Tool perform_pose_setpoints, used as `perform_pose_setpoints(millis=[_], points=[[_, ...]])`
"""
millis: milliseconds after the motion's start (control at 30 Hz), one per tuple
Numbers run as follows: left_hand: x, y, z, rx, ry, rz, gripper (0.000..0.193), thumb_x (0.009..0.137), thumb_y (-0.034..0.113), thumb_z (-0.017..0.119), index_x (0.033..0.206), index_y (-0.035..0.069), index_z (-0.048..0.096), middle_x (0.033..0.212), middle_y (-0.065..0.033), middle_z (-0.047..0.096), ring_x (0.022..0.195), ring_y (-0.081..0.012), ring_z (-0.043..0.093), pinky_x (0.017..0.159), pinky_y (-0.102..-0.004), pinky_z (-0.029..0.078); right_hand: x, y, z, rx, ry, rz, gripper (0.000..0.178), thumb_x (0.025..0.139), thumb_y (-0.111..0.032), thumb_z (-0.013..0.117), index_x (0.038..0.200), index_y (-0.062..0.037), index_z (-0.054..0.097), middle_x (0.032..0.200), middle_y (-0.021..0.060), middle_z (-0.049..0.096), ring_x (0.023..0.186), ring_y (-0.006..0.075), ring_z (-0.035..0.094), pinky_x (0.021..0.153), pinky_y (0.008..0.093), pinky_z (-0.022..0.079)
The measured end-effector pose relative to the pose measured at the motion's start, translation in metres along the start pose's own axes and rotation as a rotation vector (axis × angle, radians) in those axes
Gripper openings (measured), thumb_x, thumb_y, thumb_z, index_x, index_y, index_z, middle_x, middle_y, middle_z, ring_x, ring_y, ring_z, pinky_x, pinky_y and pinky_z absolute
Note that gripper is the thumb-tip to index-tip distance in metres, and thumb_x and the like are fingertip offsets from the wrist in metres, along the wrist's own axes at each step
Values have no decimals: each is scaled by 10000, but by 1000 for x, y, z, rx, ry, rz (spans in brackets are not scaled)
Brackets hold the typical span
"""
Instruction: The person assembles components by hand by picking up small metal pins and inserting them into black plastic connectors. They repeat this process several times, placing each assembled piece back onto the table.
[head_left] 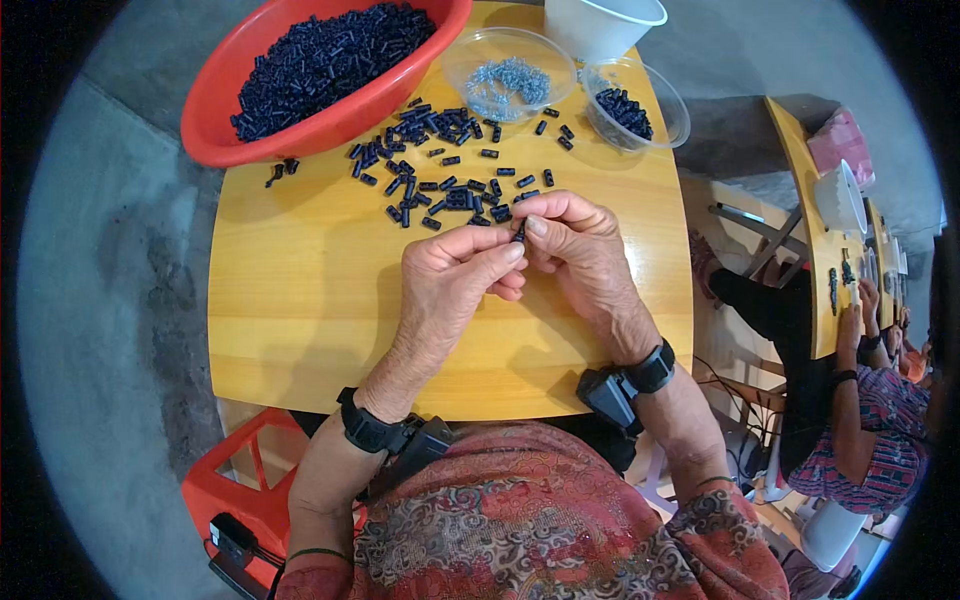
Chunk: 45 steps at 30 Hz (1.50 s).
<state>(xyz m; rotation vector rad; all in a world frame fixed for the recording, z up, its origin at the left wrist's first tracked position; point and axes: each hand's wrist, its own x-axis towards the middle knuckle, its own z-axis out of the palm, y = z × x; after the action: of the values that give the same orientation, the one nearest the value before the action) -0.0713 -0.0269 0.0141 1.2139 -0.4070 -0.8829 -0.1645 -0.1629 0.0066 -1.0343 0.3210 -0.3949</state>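
Above the middle of the yellow table [290, 330], my two hands meet at the fingertips. My left hand [450, 275] pinches a small black cylindrical piece [519, 233] between thumb and fingers. Thumb and forefinger of my right hand [575, 240] close on the same spot from the other side. Fingertips cover most of the piece, so its details are hidden. Just beyond my hands lie many loose black cylindrical pieces [458, 198], scattered singly and in a heap.
A red basin [215, 135] full of black pieces stands at the far left. Clear bowls hold small bluish transparent parts [508, 82] and black pieces [622, 112]. Behind them is a white tub [600, 30]. A red stool [235, 470] stands at left; another person works at right.
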Motion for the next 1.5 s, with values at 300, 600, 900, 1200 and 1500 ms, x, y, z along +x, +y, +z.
perform_pose_setpoints(millis=[300, 600, 900, 1200, 1500], points=[[0, 0, 0, 1, -8, -19, 191, 864, 77, 678, 1012, -43, 664, 841, -140, 693, 684, -168, 672, 596, -276, 568, -2, -8, 5, -333, 27, -159, 108, 882, -69, 664, 972, -35, 713, 853, 3, 680, 741, 56, 580, 663, 202, 474], [2, -3, -3, -49, -28, -35, 201, 863, 80, 679, 1021, -43, 659, 851, -138, 694, 695, -171, 675, 606, -278, 574, 3, -8, -1, -570, -56, -364, 98, 857, -37, 673, 939, 1, 709, 888, 58, 680, 836, 115, 618, 763, 249, 498], [2, -3, -3, -116, -21, -38, 194, 873, 77, 676, 1011, -58, 659, 843, -126, 689, 709, -168, 681, 640, -273, 584, 4, -2, 1, -449, -9, -263, 90, 862, -35, 668, 934, -2, 710, 888, 54, 675, 826, 107, 612, 753, 243, 497], [1, -4, -4, -87, 9, -22, 187, 875, 82, 668, 1018, -38, 662, 857, -123, 690, 704, -171, 670, 630, -285, 571, 4, -1, 5, -439, -39, -281, 94, 872, -34, 655, 936, 10, 707, 927, 74, 665, 850, 121, 613, 755, 249, 499], [2, -4, -4, -71, 2, -1, 156, 874, 45, 660, 990, -59, 671, 844, -117, 686, 706, -161, 673, 633, -262, 578, 5, 4, 2, -451, -92, -291, 87, 883, -38, 644, 930, 16, 693, 928, 62, 644, 851, 117, 598, 759, 252, 493]])
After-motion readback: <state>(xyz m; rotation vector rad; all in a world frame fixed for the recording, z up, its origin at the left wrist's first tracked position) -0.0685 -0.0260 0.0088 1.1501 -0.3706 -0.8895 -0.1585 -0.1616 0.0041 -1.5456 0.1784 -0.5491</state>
